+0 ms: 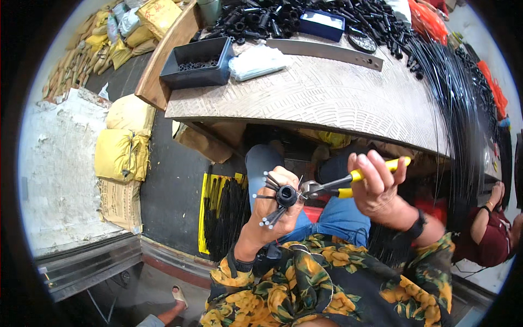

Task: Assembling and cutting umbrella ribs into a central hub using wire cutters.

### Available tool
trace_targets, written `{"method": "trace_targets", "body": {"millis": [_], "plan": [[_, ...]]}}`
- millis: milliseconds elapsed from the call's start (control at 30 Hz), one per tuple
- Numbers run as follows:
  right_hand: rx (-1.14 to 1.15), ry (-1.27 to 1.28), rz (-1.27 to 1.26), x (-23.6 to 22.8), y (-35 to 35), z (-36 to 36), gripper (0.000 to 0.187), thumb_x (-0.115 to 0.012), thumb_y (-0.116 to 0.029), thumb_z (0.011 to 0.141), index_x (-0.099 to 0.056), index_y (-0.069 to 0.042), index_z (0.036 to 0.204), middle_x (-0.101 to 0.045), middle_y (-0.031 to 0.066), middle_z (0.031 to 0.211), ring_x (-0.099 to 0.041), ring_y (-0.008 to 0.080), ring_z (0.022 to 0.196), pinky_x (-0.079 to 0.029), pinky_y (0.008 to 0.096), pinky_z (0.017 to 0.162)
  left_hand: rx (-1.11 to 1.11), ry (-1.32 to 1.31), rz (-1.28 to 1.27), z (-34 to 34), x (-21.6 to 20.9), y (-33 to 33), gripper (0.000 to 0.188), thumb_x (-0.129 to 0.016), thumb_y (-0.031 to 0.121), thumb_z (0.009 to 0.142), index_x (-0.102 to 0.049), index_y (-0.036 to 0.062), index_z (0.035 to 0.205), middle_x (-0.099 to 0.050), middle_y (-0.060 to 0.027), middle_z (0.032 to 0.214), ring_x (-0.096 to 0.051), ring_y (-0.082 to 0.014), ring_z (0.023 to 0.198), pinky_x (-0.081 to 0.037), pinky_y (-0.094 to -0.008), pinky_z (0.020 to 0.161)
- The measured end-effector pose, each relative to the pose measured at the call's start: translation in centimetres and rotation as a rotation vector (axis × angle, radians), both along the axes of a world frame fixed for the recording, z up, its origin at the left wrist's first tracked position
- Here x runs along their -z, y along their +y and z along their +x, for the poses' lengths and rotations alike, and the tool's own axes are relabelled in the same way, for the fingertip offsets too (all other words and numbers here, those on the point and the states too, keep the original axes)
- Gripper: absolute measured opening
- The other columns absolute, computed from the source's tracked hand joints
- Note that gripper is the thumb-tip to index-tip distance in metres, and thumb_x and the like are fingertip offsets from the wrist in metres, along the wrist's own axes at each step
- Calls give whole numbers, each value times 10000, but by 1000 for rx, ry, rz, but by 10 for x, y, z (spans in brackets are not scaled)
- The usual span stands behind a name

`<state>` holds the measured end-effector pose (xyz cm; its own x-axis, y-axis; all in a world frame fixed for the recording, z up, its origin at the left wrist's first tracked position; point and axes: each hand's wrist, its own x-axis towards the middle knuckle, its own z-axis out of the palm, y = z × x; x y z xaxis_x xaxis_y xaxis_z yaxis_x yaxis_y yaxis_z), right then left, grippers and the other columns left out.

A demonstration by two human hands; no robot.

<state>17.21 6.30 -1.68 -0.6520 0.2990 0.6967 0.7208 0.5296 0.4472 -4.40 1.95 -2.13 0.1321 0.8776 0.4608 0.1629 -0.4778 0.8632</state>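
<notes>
Closed around what looks like an umbrella frame is my left hand (pixel 263 222), held over my lap. Its black round hub (pixel 286 195) faces up, and several thin black ribs (pixel 271 218) with pale round tips fan out beside it. My right hand (pixel 377 188) grips pliers (pixel 342 184) with yellow handles. The pliers' metal jaws meet a thin wire at the hub's right side; whether they are fully closed on it is too small to tell. My left fingers partly hide the frame's lower part.
The worktable (pixel 305 95) carries a dark bin (pixel 197 62) of small black rings, a plastic bag bundle (pixel 257 62), a metal bar (pixel 325 53), a blue box (pixel 322 25) and heaped black parts. Long black rods (pixel 455 92) overhang its right side. Another person (pixel 487 231) sits at right.
</notes>
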Motion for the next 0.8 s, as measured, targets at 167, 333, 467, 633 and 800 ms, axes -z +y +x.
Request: {"method": "trace_targets", "body": {"millis": [167,333,467,633,800], "plan": [[-51,113,-150,13,-14,-7,257,-696,-1,679,-610,-47,917,-459,56,1066,-524,207,891,-374,414,868,33,15,2,0,6,-1,278,-572,-77,737,-382,28,911,-463,-112,833,-489,-174,728,-419,-268,663],[-310,-268,-786,-65,9,20,296,-594,-128,708,-545,-81,996,-491,80,1003,-533,202,803,-432,285,611,103,-41,98,0,5,5,305,-595,-22,757,-397,22,984,-508,-113,838,-559,-196,755,-449,-274,677],[-298,-54,-2616,-96,27,34,280,-544,-43,856,-403,-28,1097,-574,175,979,-630,241,816,-512,340,593,347,-43,-445,-12,-22,1,470,-745,97,688,-543,27,1107,-619,-89,787,-595,-139,689,-474,-267,626],[-569,233,-2675,-59,10,47,535,-621,-194,836,-294,-33,1229,-566,159,947,-631,210,723,-513,293,564,495,2,-142,-2,-14,8,546,-799,248,543,-618,26,1007,-646,-102,909,-636,-210,767,-493,-276,666],[-313,-47,-1237,-74,-19,44,427,-639,-217,792,-426,-52,1123,-540,141,918,-595,289,753,-486,358,608,267,33,-156,2,-21,0,583,-798,337,526,-622,38,994,-645,-84,842,-624,-179,740,-485,-271,662]]}}
